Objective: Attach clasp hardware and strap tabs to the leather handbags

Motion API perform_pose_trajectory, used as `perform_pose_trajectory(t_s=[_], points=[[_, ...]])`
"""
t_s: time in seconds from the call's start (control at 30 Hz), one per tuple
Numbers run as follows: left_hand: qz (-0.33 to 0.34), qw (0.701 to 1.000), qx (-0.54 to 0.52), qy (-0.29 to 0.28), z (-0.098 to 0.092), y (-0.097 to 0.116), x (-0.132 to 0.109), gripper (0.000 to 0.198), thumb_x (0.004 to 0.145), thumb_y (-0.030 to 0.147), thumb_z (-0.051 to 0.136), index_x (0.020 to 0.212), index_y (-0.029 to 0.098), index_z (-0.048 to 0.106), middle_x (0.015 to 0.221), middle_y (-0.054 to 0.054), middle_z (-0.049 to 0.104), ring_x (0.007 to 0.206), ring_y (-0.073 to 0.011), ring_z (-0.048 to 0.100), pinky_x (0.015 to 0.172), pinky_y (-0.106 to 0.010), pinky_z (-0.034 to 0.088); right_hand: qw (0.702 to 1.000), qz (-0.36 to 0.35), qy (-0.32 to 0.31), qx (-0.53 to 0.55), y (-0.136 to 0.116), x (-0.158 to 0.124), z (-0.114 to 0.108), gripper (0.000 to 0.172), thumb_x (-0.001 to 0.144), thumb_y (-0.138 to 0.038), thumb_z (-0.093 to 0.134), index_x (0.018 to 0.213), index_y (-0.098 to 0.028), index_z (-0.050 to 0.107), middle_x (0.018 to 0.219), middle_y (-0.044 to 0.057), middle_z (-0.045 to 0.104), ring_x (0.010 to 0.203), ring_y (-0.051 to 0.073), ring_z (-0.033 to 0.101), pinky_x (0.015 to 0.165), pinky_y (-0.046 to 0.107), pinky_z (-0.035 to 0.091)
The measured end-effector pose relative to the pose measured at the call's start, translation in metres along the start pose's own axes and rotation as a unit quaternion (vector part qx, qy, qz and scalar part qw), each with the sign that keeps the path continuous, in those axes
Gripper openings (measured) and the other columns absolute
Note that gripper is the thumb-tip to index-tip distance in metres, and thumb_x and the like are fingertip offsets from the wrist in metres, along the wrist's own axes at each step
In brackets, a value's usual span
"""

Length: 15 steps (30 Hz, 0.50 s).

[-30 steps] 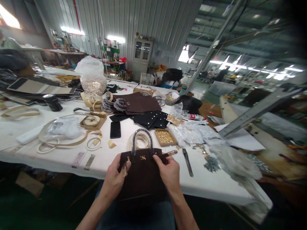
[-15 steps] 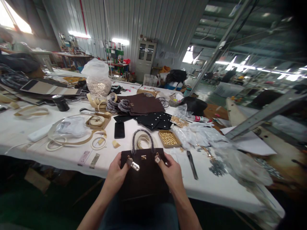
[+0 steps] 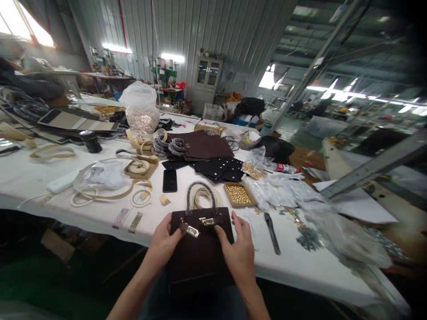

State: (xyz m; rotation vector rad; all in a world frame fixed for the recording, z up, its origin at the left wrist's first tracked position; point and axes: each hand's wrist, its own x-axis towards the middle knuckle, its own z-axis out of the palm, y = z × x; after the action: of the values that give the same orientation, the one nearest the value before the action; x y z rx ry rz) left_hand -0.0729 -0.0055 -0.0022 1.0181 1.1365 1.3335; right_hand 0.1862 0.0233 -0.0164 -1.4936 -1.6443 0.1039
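Note:
A dark brown handbag (image 3: 200, 258) leans upright at the table's front edge, over my lap, with its wrapped top handle (image 3: 201, 184) standing up. My left hand (image 3: 166, 235) is closed on its upper left side, thumb on the left strap, whose metal plate (image 3: 191, 230) hangs loose at an angle. The right strap's metal plate (image 3: 208, 222) lies across the front at the middle, over the clasp. My right hand (image 3: 237, 246) holds the bag's right side, its thumb just under that strap and its fingers by the edge, partly hidden.
A box of gold studs (image 3: 238, 195), a black-handled tool (image 3: 272, 233) and plastic bags (image 3: 280, 191) lie to the right. Behind are a phone (image 3: 170, 181), tape rolls (image 3: 139, 167) and stacked brown bag panels (image 3: 207, 144). A person (image 3: 30, 66) sits far left.
My right hand has brought the right strap inward across the front to the middle clasp. My left hand stays on the left side. The view has shifted slightly.

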Motion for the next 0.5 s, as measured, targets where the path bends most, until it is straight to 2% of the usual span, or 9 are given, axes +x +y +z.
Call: perform_pose_trajectory(t_s=[0.03,0.1,0.17,0.2,0.27,0.3,0.33,0.4,0.5], points=[[-0.006,1.0,-0.009,0.0,-0.001,0.0,0.001,0.048,0.097,0.052,0.083,0.129,0.018,0.072,0.125,-0.013,0.081,0.115,-0.0317,0.077,0.098,-0.04,0.061,1.0,-0.014,0.025,-0.011,-0.004,-0.007,-0.001,0.072,0.104,-0.062,0.075,0.16,-0.021,0.06,0.143,0.02,0.065,0.138,0.041,0.06,0.119,0.063,0.05],[-0.011,1.0,-0.023,0.0,0.0,0.002,0.001,0.048,0.096,0.051,0.084,0.128,0.018,0.073,0.126,-0.013,0.081,0.117,-0.032,0.076,0.099,-0.039,0.061,0.997,-0.053,0.051,-0.005,-0.018,-0.024,-0.002,0.057,0.106,-0.051,0.076,0.154,-0.024,0.065,0.138,0.018,0.066,0.133,0.039,0.063,0.118,0.062,0.052],[-0.012,1.0,-0.025,-0.005,0.005,0.007,0.0,0.046,0.095,0.049,0.084,0.127,0.018,0.073,0.125,-0.013,0.081,0.117,-0.0324,0.076,0.099,-0.039,0.061,0.995,-0.09,-0.001,0.051,-0.037,-0.043,-0.001,0.043,0.109,-0.039,0.072,0.151,-0.03,0.068,0.131,0.014,0.069,0.12,0.034,0.07,0.108,0.054,0.06],[-0.012,1.0,-0.021,-0.013,0.009,0.012,-0.001,0.045,0.095,0.048,0.084,0.126,0.018,0.073,0.123,-0.013,0.081,0.116,-0.0326,0.076,0.099,-0.04,0.062,0.99,-0.097,-0.047,0.087,-0.048,-0.051,0.0,0.045,0.11,-0.037,0.07,0.154,-0.032,0.065,0.13,0.012,0.069,0.113,0.031,0.072,0.101,0.049,0.064],[-0.007,0.999,-0.004,-0.045,0.016,0.026,-0.006,0.045,0.094,0.044,0.084,0.128,0.018,0.074,0.121,-0.013,0.081,0.115,-0.0331,0.076,0.102,-0.042,0.061,0.981,-0.08,-0.113,0.138,-0.069,-0.059,0.003,0.064,0.108,-0.041,0.072,0.168,-0.034,0.051,0.138,0.012,0.067,0.109,0.03,0.074,0.094,0.045,0.068],[-0.006,0.997,0.001,-0.072,0.019,0.035,-0.01,0.048,0.092,0.042,0.085,0.132,0.018,0.074,0.122,-0.013,0.081,0.115,-0.0338,0.075,0.104,-0.044,0.061,0.98,-0.063,-0.117,0.148,-0.078,-0.06,0.004,0.078,0.106,-0.048,0.075,0.174,-0.033,0.041,0.142,0.014,0.065,0.11,0.032,0.074,0.093,0.046,0.069],[-0.006,0.994,0.002,-0.106,0.021,0.045,-0.014,0.054,0.09,0.039,0.086,0.138,0.019,0.072,0.125,-0.013,0.08,0.118,-0.0351,0.074,0.107,-0.045,0.061,0.982,-0.047,-0.108,0.15,-0.085,-0.058,0.004,0.091,0.102,-0.055,0.077,0.178,-0.032,0.033,0.145,0.015,0.063,0.11,0.033,0.075,0.091,0.047,0.07],[-0.009,0.983,-0.004,-0.181,0.022,0.066,-0.024,0.074,0.084,0.036,0.09,0.153,0.023,0.066,0.136,-0.013,0.077,0.127,-0.0392,0.071,0.114,-0.05,0.058,0.986,-0.031,-0.077,0.142,-0.096,-0.051,0.0,0.106,0.096,-0.068,0.08,0.18,-0.03,0.028,0.141,0.016,0.063,0.106,0.035,0.075,0.083,0.047,0.071],[0.0,0.964,-0.003,-0.266,0.023,0.093,-0.038,0.088,0.086,0.046,0.088,0.166,0.024,0.057,0.152,-0.017,0.069,0.143,-0.0454,0.062,0.123,-0.057,0.052,0.992,-0.018,-0.036,0.121,-0.104,-0.041,-0.016,0.109,0.091,-0.07,0.083,0.178,-0.029,0.034,0.135,0.016,0.064,0.102,0.036,0.075,0.073,0.044,0.07]])
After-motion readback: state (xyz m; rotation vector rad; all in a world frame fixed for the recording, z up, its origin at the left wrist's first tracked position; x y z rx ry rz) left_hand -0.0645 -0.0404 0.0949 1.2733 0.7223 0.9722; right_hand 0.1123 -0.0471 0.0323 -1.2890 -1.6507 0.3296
